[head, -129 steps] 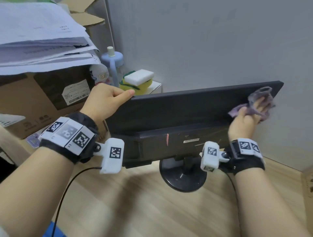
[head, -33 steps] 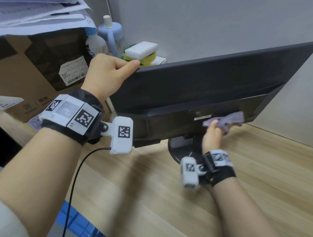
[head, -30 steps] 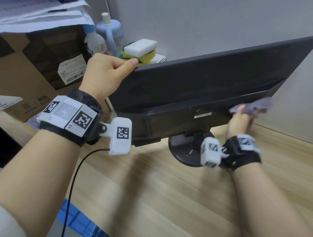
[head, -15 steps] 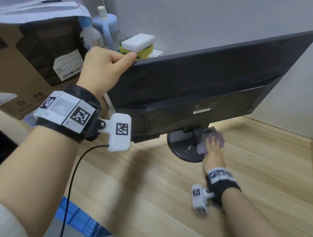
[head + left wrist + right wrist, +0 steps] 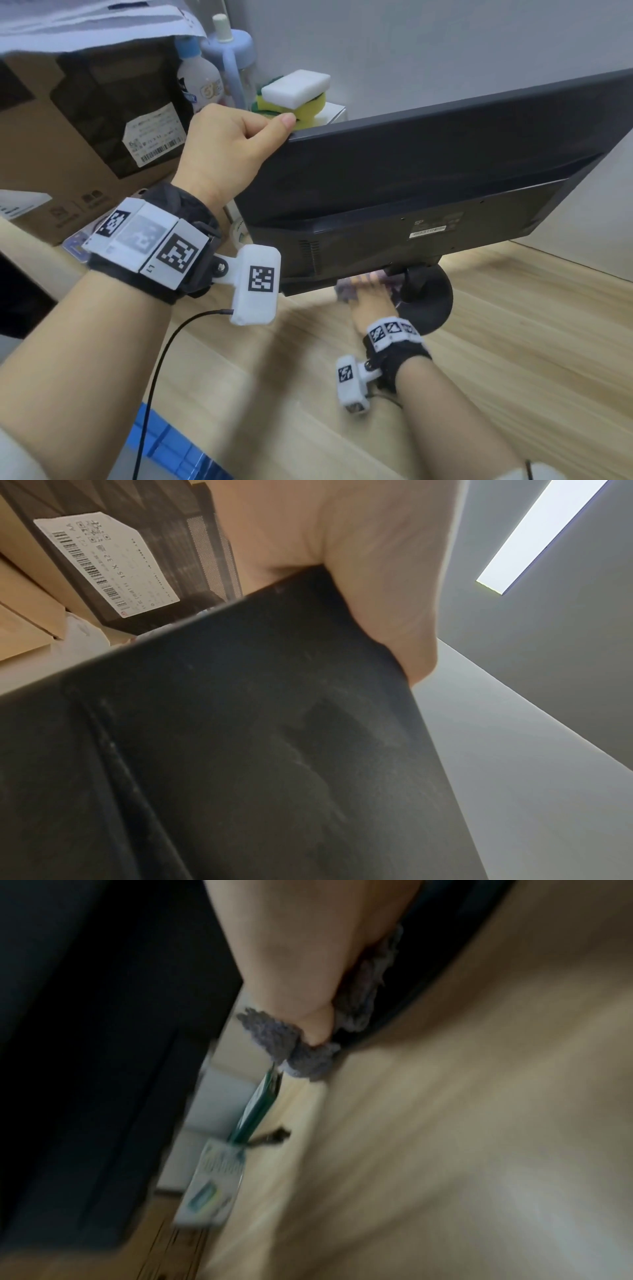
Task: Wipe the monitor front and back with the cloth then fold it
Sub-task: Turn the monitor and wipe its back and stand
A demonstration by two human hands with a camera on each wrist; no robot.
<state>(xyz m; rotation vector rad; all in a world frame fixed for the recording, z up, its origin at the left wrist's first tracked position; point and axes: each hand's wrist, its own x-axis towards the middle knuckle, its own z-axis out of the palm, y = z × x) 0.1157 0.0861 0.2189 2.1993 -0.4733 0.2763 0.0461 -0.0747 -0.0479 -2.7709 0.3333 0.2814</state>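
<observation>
A: Head view, item 1?
B: Monitor (image 5: 428,164), black, seen from its back, tilted forward, standing on a round black base (image 5: 433,301) on the wooden desk (image 5: 513,342). A barcode sticker shows on the lower back panel.

A: Item 2?
B: Left hand (image 5: 233,144), fingers curled over the monitor's top left corner, thumb along the top edge, gripping it. Marker band and white camera unit on the wrist.

A: Item 3?
B: Right hand (image 5: 371,296), low, under the monitor's bottom edge, just left of the base. It lies flat on the purple cloth (image 5: 346,291), fingers stretched forward, pressing it down. The picture is blurred there.

A: Background?
B: Cardboard box (image 5: 78,137) with a barcode label, papers on top; 2 bottles behind it; a white sponge (image 5: 294,85) stacked on a yellow 1, behind the monitor's corner.

A: Left wrist view?
B: Monitor (image 5: 257,737) back fills the frame, dusty. The left hand (image 5: 359,561) wraps its top edge, thumb on the near face. The box label (image 5: 103,561) shows at the left, a ceiling light at the upper right.

A: Right wrist view?
B: Blurred. The right hand (image 5: 308,947) lies over the cloth (image 5: 291,1047), which bunches out beneath it against the dark curve of the base, on the desk (image 5: 445,1150). A small printed packet (image 5: 212,1183) lies further along the desk.
</observation>
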